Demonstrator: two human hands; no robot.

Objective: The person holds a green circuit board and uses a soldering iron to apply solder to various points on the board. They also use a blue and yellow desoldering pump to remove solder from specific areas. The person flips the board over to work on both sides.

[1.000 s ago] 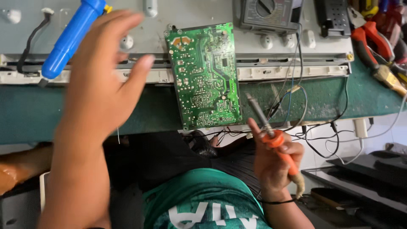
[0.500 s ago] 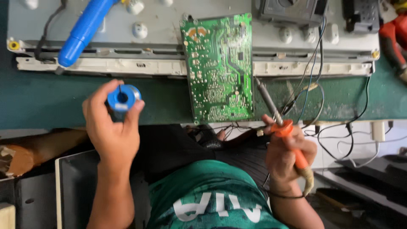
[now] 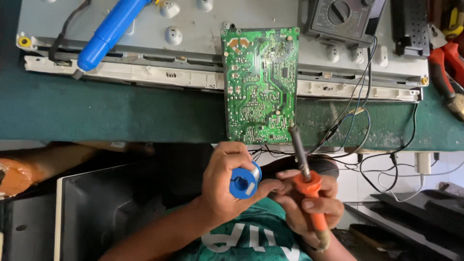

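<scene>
left hand [image 3: 224,181]: fingers wrapped round blue solder spool [image 3: 243,181], off surface's near edge | right hand [image 3: 307,203]: gripping orange-handled soldering iron [image 3: 305,176], tip at near edge of green circuit board [image 3: 261,84] | board overhangs green surface [image 3: 121,113]

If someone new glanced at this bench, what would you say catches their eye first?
The green circuit board at centre, overhanging the green bench's near edge. Just below it, the left hand holds a blue solder spool while the right hand grips an orange-handled soldering iron.
</scene>
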